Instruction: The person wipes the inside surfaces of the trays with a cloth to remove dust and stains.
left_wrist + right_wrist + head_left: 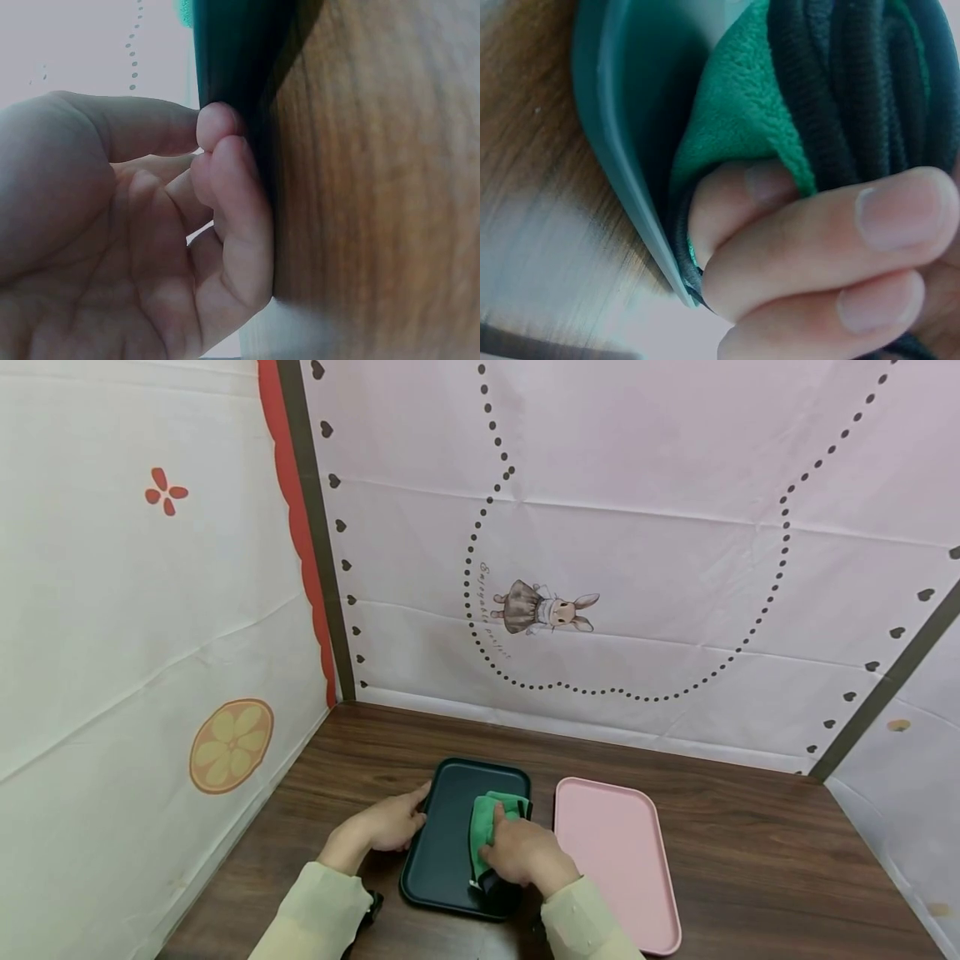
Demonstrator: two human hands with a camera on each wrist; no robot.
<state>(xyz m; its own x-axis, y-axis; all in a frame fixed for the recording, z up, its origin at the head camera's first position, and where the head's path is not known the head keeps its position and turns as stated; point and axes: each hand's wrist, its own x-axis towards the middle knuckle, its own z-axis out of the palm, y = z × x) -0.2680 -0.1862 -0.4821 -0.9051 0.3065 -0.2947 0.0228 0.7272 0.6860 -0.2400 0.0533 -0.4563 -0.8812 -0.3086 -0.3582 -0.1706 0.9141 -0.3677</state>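
A dark green rectangular tray (446, 827) lies on the wooden table. At its left edge is my left hand (388, 822), thumb and fingertips gripping the rim; the left wrist view shows the thumb tip (217, 126) meeting the curled fingers right there. My right hand (525, 850) holds a folded green cloth (482, 823) with dark edging against the right part of the tray. Close up in the right wrist view, the fingers (810, 240) curl into the fuzzy cloth (735, 105), just inside the tray's raised rim (615, 135). The palm is mostly out of that view.
A pink tray (611, 852) lies just right of the dark one, partly behind my right sleeve. The wooden table (765, 860) extends further right. White printed sheets (645, 568) hang as walls at the back and both sides.
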